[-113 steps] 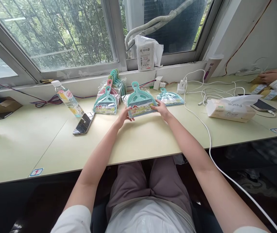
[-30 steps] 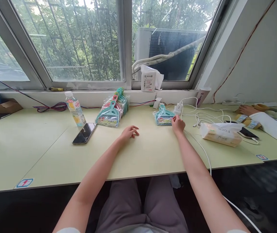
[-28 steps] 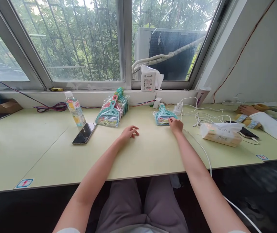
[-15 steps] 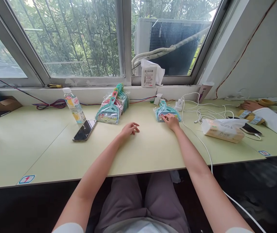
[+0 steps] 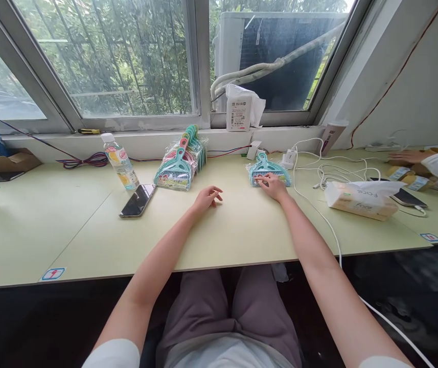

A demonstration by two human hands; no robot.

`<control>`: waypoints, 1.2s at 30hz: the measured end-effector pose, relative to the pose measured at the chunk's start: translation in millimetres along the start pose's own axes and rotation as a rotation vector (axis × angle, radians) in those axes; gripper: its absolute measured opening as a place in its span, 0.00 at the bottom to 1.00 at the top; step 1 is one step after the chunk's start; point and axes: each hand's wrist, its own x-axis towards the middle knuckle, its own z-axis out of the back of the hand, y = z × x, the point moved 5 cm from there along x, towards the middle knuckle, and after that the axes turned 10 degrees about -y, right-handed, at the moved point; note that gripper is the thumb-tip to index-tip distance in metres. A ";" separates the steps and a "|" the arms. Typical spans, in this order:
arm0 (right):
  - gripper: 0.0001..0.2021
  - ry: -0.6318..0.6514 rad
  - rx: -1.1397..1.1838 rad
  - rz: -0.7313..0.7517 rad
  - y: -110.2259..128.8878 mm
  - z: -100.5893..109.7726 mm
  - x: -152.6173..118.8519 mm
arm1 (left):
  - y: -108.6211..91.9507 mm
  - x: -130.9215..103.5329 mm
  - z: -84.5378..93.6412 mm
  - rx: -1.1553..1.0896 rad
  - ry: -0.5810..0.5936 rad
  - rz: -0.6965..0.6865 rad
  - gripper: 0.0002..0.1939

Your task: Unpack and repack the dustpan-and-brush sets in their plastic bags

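Note:
My left hand [image 5: 208,198] rests on the desk with its fingers loosely bent and apart, holding nothing. My right hand [image 5: 274,187] lies at the front edge of a teal dustpan-and-brush set [image 5: 267,164] wrapped in clear plastic. Its fingers are stretched out and touch the wrapping, without a visible grip around it. Beyond my left hand leans a pile of similar wrapped dustpan-and-brush sets [image 5: 176,166], teal and pink, handles pointing toward the window. The undersides of both hands are hidden.
Left of the pile are a phone [image 5: 138,200] and a drink bottle [image 5: 120,162]. To the right lie white cables [image 5: 333,171] and a tissue pack [image 5: 360,199]. Another person's hand [image 5: 406,156] is at the far right, near yellow-brown rolls [image 5: 414,178]. A cup [image 5: 333,137] stands by the wall.
The view has shifted slightly. My right hand's fingers look straighter against the wrapped set; my left hand has stayed resting. The other person's hand and sleeve have shifted a little.

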 end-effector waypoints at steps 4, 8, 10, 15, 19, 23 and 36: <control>0.19 0.022 -0.058 0.068 5.0 0.3 -1.3 | -3.7 -2.6 0.5 -0.001 0.005 0.005 0.12; 0.20 0.047 -0.099 0.133 12.0 -0.3 -2.4 | -8.9 -6.5 -0.2 0.022 0.027 0.005 0.12; 0.21 0.060 -0.113 0.145 12.3 -1.9 -2.4 | -9.7 -6.1 0.1 0.050 0.026 -0.018 0.12; 0.23 0.094 -0.139 0.137 5.9 -7.5 -1.2 | -13.0 3.0 22.0 0.325 -0.267 -0.157 0.12; 0.23 0.115 -0.129 0.129 5.0 -7.7 -1.2 | -14.7 5.8 53.5 0.654 -0.582 -0.170 0.16; 0.23 0.121 -0.132 0.106 6.7 -8.3 -1.8 | -4.2 5.7 75.7 0.900 -0.687 -0.046 0.26; 0.17 -0.040 0.001 -0.005 11.0 -3.5 -1.1 | 2.7 5.2 67.3 1.254 -0.403 -0.002 0.28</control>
